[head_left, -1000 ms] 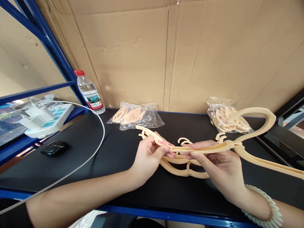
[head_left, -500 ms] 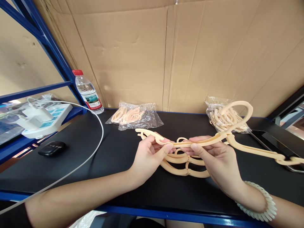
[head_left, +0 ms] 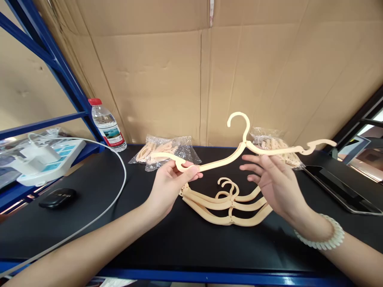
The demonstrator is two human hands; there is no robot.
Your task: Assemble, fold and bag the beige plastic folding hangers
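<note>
The thin, smooth, peach plastic hanger [head_left: 221, 161] with a round hook is up over the black counter [head_left: 119, 223]. The left hand [head_left: 167, 183] pinches one end. The right hand [head_left: 272, 179] is spread open, holding nothing.

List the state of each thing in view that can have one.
hanger: raised off the table, hook up, arms spread.
left hand: shut on hanger's left end.
right hand: open, fingers spread.
stacked hangers: lying flat on table.
water bottle: upright, capped.
charger: plugged into power strip.

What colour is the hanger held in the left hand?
The hanger is pale peach, clearest in head view.
</note>
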